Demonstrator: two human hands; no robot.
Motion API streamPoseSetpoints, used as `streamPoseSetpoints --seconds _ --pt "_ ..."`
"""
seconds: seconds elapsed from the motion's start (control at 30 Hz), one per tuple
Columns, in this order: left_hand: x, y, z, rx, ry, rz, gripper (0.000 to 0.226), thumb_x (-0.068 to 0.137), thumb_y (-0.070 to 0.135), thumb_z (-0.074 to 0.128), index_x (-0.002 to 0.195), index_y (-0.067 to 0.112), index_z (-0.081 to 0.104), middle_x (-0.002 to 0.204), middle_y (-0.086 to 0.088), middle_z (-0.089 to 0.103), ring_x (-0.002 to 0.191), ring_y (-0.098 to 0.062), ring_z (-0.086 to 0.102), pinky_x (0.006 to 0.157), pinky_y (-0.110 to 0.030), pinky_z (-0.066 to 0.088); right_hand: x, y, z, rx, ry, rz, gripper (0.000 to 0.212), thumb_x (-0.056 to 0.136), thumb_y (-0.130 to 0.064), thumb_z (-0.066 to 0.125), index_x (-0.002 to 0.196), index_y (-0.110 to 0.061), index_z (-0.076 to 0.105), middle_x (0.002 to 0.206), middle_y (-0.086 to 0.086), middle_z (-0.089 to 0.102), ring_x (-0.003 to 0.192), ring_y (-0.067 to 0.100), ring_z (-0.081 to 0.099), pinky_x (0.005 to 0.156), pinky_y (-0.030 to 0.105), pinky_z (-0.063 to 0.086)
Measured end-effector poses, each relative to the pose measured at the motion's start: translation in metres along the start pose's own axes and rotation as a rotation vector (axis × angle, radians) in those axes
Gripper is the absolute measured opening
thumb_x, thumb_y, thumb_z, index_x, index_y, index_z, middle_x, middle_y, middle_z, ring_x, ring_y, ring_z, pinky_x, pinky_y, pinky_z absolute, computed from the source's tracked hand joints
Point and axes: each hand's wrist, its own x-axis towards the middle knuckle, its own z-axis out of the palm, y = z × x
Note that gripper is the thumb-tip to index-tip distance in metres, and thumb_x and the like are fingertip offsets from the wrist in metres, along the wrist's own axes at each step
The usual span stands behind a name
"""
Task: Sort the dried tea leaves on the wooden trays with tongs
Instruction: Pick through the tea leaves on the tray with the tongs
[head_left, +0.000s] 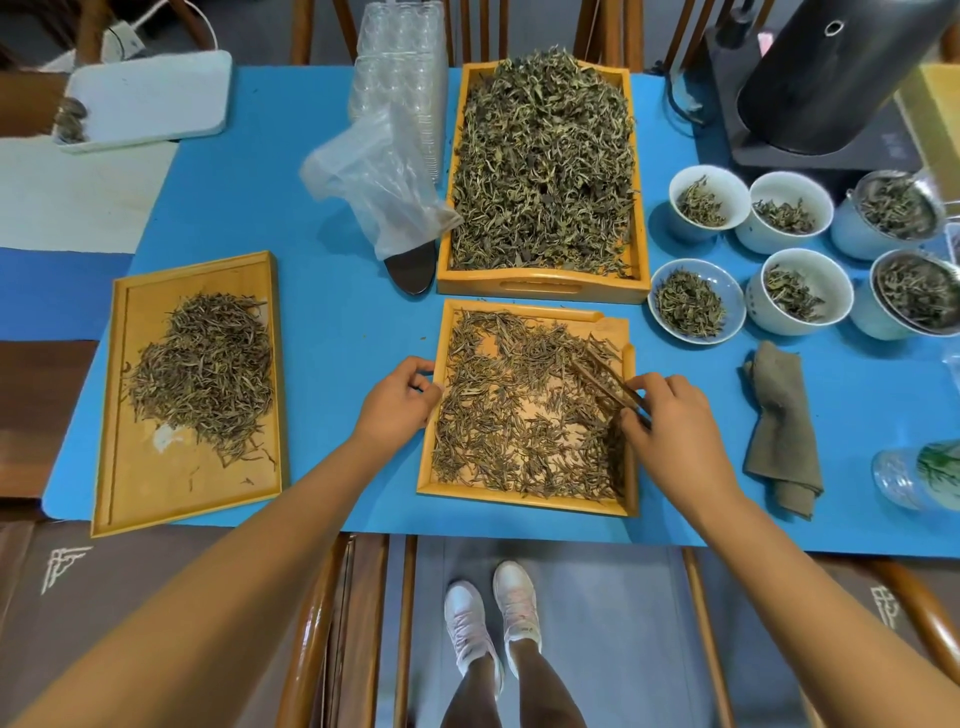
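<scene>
A small wooden tray (524, 500) lies in front of me, its floor covered with thin dried tea leaves (509, 415). My right hand (670, 421) pinches dark wooden tongs (605, 382) whose tips point up-left into the leaves at the tray's right side. My left hand (397, 397) grips the tray's left rim with curled fingers. To the left a flat wooden tray (124, 467) carries a heap of similar needle leaves (208, 369). Behind, a deep handled wooden tray (540, 288) is piled with coarser green leaves (543, 166).
Several white cups and bowls (691, 301) of leaves stand at the right, with a folded brown cloth (782, 431) and a glass (914, 475) nearer me. A clear plastic bag (374, 176) over a dark scoop, stacked plastic containers, a white tray (150, 98) and a black machine (826, 78) sit at the back.
</scene>
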Motion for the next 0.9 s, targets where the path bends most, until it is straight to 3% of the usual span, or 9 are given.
streamPoseSetpoints --seconds 0.4,0.9 --pt "0.0 0.0 0.0 -0.015 0.007 0.004 0.025 0.094 0.019 0.054 0.118 0.012 0.051 0.075 0.004 0.049 0.067 -0.017 0.053 0.083 -0.047 0.054 0.04 -0.027 0.009 0.041 -0.015 -0.002 0.032 0.09 -0.014 0.052 0.12 -0.005 0.051 0.113 0.021 0.053 0.108 0.037 0.045 0.087 0.037 0.035" --pt "0.001 -0.002 0.0 -0.016 0.01 0.011 0.024 0.094 0.021 0.054 0.116 0.014 0.052 0.073 0.006 0.049 0.063 -0.015 0.052 0.082 -0.05 0.053 0.005 -0.005 0.007 0.056 -0.016 0.006 0.03 0.089 -0.015 0.055 0.118 -0.007 0.052 0.105 0.017 0.054 0.102 0.033 0.048 0.085 0.038 0.038"
